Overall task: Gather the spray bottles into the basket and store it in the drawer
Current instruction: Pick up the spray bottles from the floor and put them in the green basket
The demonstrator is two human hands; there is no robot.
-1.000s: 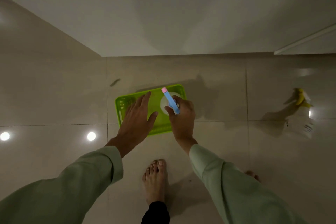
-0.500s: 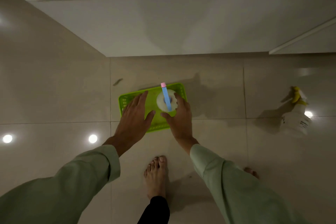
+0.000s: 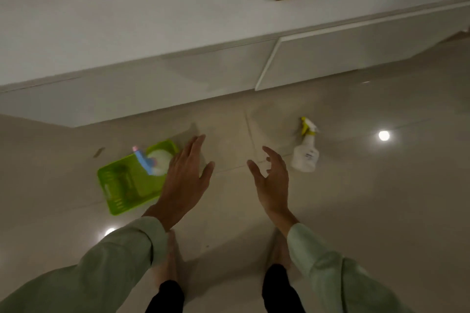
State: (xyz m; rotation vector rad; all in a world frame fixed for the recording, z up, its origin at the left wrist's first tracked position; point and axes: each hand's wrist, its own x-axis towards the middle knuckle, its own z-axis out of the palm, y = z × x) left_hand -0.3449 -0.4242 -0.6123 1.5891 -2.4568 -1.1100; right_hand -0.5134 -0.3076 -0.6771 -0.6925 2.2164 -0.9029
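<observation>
A lime green basket (image 3: pixel 122 185) sits on the tiled floor at the left. Inside it lies a white spray bottle with a blue and pink head (image 3: pixel 150 161). A second white spray bottle with a yellow trigger (image 3: pixel 306 150) stands on the floor to the right. My left hand (image 3: pixel 185 180) hovers flat over the basket's right edge, fingers spread and empty. My right hand (image 3: pixel 272 183) is open with curled fingers, just left of the yellow-trigger bottle and not touching it.
A white cabinet with drawer fronts (image 3: pixel 330 56) runs along the back, its base meeting the floor. My bare feet (image 3: pixel 167 262) stand below the hands. Ceiling lights reflect on the glossy tiles (image 3: pixel 383 135).
My right hand let go of the blue-headed bottle, which now lies in the basket, and moved right toward the yellow-trigger bottle. The view swung to the right.
</observation>
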